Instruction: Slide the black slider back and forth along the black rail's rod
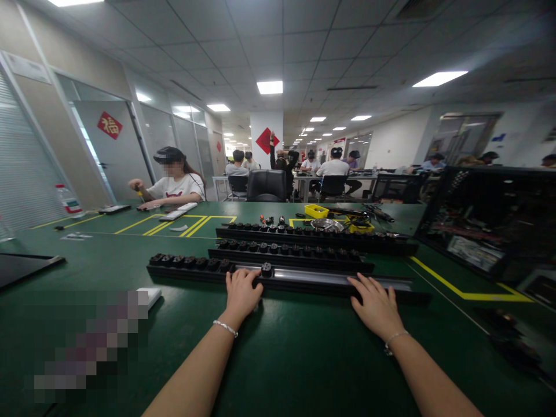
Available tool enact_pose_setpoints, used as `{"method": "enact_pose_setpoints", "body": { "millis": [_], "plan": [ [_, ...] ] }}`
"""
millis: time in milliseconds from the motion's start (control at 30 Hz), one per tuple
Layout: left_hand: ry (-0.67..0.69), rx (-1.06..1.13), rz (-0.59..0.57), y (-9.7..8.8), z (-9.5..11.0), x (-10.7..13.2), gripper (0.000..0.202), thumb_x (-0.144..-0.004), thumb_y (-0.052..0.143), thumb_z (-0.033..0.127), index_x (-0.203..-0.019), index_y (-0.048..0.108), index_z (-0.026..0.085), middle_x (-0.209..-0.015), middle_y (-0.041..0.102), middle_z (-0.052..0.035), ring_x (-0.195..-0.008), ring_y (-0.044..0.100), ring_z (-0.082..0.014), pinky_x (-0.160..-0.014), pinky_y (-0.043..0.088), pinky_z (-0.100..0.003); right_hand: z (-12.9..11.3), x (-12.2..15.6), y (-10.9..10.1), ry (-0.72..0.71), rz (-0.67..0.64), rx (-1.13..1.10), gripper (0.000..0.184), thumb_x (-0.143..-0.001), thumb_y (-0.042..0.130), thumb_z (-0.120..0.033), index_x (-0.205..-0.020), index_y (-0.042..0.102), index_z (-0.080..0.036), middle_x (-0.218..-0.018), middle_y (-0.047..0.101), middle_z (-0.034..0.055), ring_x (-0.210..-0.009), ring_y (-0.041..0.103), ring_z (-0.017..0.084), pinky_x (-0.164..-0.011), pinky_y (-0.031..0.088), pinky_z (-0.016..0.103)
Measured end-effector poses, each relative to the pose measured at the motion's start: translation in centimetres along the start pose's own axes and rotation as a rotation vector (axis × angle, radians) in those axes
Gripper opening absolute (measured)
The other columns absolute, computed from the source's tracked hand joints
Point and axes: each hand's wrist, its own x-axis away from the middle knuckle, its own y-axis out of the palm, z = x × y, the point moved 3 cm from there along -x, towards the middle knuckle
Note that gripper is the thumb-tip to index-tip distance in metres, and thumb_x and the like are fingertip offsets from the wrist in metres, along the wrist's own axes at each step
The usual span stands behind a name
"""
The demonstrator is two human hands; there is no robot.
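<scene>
A long black rail with a shiny metal channel lies across the green table in front of me. Several black knob-like parts sit in its left part, and one lone black part stands just right of them. My left hand rests on the rail's front edge just below that lone part, fingers stretched forward. My right hand lies flat on the rail further right, fingers spread. Two more black rails full of the same parts lie behind it.
A yellow tray and a metal dish stand at the back. A dark open case fills the right side. A white block lies at left. Across the table a seated person works; other people sit further back.
</scene>
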Motion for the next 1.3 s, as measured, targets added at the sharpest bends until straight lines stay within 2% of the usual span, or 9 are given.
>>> {"method": "enact_pose_setpoints", "body": {
  "millis": [433, 1000, 1167, 1300],
  "plan": [
    [-0.005, -0.02, -0.02, -0.1, 0.1, 0.0, 0.037, -0.073, 0.05, 0.031, -0.109, 0.059, 0.032, -0.101, 0.057, -0.002, -0.109, 0.044, -0.0217, -0.106, 0.01, -0.051, 0.1, 0.0, 0.4, -0.008, 0.037, 0.012, 0.048, -0.081, 0.033, -0.035, -0.127, 0.043, -0.03, -0.139, 0.036, 0.0012, -0.128, 0.024, 0.025, -0.101, 0.014, 0.057],
    [-0.005, -0.056, -0.042, -0.2, 0.3, 0.0, 0.037, -0.073, 0.05, 0.032, -0.11, 0.058, 0.036, -0.1, 0.056, -0.0022, -0.108, 0.043, -0.0226, -0.105, 0.01, -0.052, 0.2, -0.1, 0.3, -0.005, 0.006, 0.002, 0.049, -0.081, 0.033, -0.037, -0.129, 0.041, -0.03, -0.139, 0.036, 0.0018, -0.129, 0.023, 0.026, -0.101, 0.013, 0.058],
    [0.031, -0.052, -0.048, -0.1, 0.4, 0.1, 0.037, -0.074, 0.049, 0.03, -0.111, 0.056, 0.032, -0.103, 0.057, -0.0029, -0.111, 0.043, -0.0234, -0.104, 0.005, -0.057, -0.2, 0.2, 0.1, 0.002, 0.05, 0.013, 0.049, -0.08, 0.035, -0.035, -0.129, 0.042, -0.029, -0.139, 0.036, 0.0026, -0.13, 0.02, 0.027, -0.101, 0.015, 0.056],
    [0.153, -0.021, -0.046, 0.4, 0.7, 0.3, 0.04, -0.073, 0.049, 0.026, -0.113, 0.052, 0.024, -0.112, 0.057, -0.0048, -0.116, 0.041, -0.0216, -0.108, 0.004, -0.052, -1.7, 0.6, -0.2, -0.047, 0.15, 0.006, 0.05, -0.078, 0.037, -0.028, -0.127, 0.044, -0.026, -0.136, 0.04, 0.0036, -0.129, 0.021, 0.026, -0.102, 0.017, 0.053]
  ]
}}
